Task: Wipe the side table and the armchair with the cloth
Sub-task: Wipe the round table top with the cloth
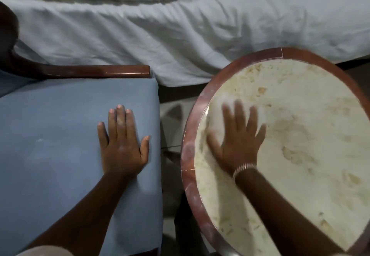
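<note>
Head view: left hand [122, 147] flat on armchair [60, 135], right hand [238, 141] (fingers spread) on side table [290, 115].

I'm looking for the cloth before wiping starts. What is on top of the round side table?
Only the right hand, flat with spread fingers on the side table. No cloth shows on its bare top. Whatever lies under the palm and forearm is covered.

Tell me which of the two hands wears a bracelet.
The right hand, spread flat on the round side table, has a thin bracelet at its wrist. The left hand, flat on the blue armchair seat, has a bare wrist.
</note>
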{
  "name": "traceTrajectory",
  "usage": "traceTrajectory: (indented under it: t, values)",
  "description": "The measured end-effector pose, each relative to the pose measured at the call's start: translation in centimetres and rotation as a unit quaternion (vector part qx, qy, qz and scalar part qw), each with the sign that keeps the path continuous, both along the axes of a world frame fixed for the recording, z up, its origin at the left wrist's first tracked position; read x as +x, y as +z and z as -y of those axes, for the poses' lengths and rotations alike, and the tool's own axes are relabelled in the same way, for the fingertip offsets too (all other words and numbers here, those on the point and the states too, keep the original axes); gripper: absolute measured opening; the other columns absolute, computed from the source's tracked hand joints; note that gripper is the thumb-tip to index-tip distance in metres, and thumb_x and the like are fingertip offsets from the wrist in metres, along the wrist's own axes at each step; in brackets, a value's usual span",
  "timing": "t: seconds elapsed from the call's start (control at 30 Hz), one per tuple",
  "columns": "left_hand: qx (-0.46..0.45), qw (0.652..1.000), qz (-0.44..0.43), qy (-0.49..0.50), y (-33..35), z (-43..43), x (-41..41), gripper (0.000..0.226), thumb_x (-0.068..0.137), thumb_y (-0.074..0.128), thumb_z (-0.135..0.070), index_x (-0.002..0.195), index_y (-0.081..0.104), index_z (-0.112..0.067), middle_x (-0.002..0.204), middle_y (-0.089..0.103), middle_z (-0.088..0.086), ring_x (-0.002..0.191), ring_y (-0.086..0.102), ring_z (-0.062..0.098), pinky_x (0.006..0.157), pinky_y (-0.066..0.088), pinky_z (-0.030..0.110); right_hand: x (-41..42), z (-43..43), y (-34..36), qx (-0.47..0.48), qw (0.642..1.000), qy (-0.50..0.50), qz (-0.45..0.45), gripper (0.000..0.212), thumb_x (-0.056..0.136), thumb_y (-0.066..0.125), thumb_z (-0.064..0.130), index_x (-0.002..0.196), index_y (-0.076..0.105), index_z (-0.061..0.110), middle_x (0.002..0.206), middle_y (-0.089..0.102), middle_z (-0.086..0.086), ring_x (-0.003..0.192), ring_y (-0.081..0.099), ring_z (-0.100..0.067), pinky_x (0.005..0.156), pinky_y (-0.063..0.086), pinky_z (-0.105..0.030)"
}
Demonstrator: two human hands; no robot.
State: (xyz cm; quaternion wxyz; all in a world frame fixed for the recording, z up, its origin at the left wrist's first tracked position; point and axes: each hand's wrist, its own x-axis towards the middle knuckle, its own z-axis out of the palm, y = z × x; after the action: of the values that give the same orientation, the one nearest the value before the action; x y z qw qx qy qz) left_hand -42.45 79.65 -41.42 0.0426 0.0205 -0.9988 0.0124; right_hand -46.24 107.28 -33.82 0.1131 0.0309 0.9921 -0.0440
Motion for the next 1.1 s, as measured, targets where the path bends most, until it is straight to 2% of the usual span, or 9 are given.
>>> traceTrajectory:
  t: [0.07, 0.13, 0.27, 0.37, 0.53, 0.73, 0.8, 0.93, 1.1]
  values:
    - [0.0, 1.0, -0.01, -0.004, -0.3, 0.0, 0.0, 0.083, 0.097, 0.038, -0.051, 0.159, 0.012, -0.003, 0.168, 0.017, 0.023, 0.158, 0.009, 0.036, 0.126, 0.012, 0.059, -7.6, 0.6, -0.1, -0.013, 0.994, -0.108, -0.023, 0.083, 0.083, 0.027, 0.074, 0.154, 0.011, 0.034, 0.168, 0.011, -0.004, 0.152, 0.005, -0.042, 0.113, 0.016, -0.075]
    - [0.003, 1.0, -0.015, 0.002, -0.6, 0.1, -0.1, 0.082, 0.097, 0.038, -0.05, 0.16, 0.012, -0.003, 0.168, 0.018, 0.022, 0.158, 0.01, 0.036, 0.126, 0.012, 0.059, -10.5, 2.2, -0.2, -0.008, 0.994, -0.099, -0.036, 0.083, 0.084, 0.03, 0.073, 0.154, 0.013, 0.033, 0.167, 0.013, -0.005, 0.152, 0.005, -0.042, 0.113, 0.014, -0.075]
    - [0.007, 1.0, -0.018, 0.003, -0.5, 0.1, -0.1, 0.082, 0.097, 0.039, -0.05, 0.159, 0.014, -0.002, 0.167, 0.02, 0.023, 0.157, 0.012, 0.037, 0.125, 0.015, 0.06, 0.4, 4.7, -0.2, 0.003, 0.998, 0.053, -0.038, 0.083, 0.085, 0.039, 0.068, 0.156, 0.015, 0.032, 0.168, 0.012, -0.004, 0.154, 0.004, -0.04, 0.114, 0.016, -0.073]
    - [0.012, 1.0, -0.016, -0.003, -0.7, 0.1, 0.0, 0.082, 0.097, 0.037, -0.05, 0.159, 0.012, -0.003, 0.167, 0.019, 0.023, 0.157, 0.012, 0.038, 0.125, 0.016, 0.06, 6.2, 3.8, 0.3, -0.003, 1.0, 0.02, -0.006, 0.084, 0.083, 0.039, 0.07, 0.155, 0.015, 0.034, 0.168, 0.011, -0.003, 0.154, 0.003, -0.038, 0.113, 0.018, -0.072]
    - [0.018, 0.999, -0.028, 0.0, -1.6, 0.2, 0.0, 0.081, 0.097, 0.035, -0.051, 0.16, 0.011, -0.004, 0.168, 0.018, 0.021, 0.158, 0.009, 0.035, 0.126, 0.013, 0.06, -6.6, 4.6, -0.7, 0.0, 0.991, -0.13, -0.045, 0.082, 0.084, 0.029, 0.075, 0.154, 0.012, 0.036, 0.167, 0.014, -0.006, 0.152, 0.007, -0.043, 0.113, 0.016, -0.074]
    - [0.035, 0.999, -0.011, -0.005, -0.6, 0.0, 0.0, 0.08, 0.099, 0.03, -0.051, 0.16, 0.008, -0.004, 0.169, 0.018, 0.022, 0.158, 0.009, 0.035, 0.125, 0.013, 0.06, 11.5, 6.7, -0.4, 0.022, 0.995, 0.089, -0.028, 0.083, 0.084, 0.043, 0.068, 0.155, 0.021, 0.032, 0.166, 0.018, -0.007, 0.152, 0.011, -0.042, 0.111, 0.021, -0.073]
    - [0.042, 0.999, -0.002, -0.008, -0.4, 0.0, 0.1, 0.08, 0.1, 0.028, -0.052, 0.16, 0.007, -0.004, 0.169, 0.016, 0.022, 0.158, 0.009, 0.036, 0.126, 0.012, 0.06, 14.4, 3.5, 0.3, 0.024, 0.999, 0.04, -0.006, 0.083, 0.082, 0.042, 0.068, 0.154, 0.021, 0.032, 0.166, 0.018, -0.007, 0.152, 0.012, -0.041, 0.109, 0.025, -0.072]
    - [0.042, 0.999, 0.016, -0.013, -0.3, 0.2, 0.1, 0.08, 0.099, 0.028, -0.052, 0.159, 0.007, -0.003, 0.168, 0.016, 0.024, 0.157, 0.01, 0.038, 0.125, 0.011, 0.06, 6.1, 1.9, -0.6, 0.016, 0.981, -0.188, -0.033, 0.08, 0.087, 0.029, 0.072, 0.154, 0.006, 0.037, 0.169, 0.007, -0.001, 0.153, 0.003, -0.039, 0.113, 0.017, -0.074]
    - [0.073, 0.994, 0.085, -0.018, 2.2, 0.0, -0.2, 0.081, 0.098, 0.033, -0.049, 0.158, 0.011, 0.0, 0.168, 0.014, 0.027, 0.156, 0.009, 0.042, 0.124, 0.009, 0.063, 13.0, 6.6, -1.1, 0.022, 0.997, 0.048, -0.06, 0.078, 0.089, 0.036, 0.069, 0.155, 0.021, 0.031, 0.166, 0.02, -0.006, 0.153, 0.011, -0.039, 0.115, 0.017, -0.069]
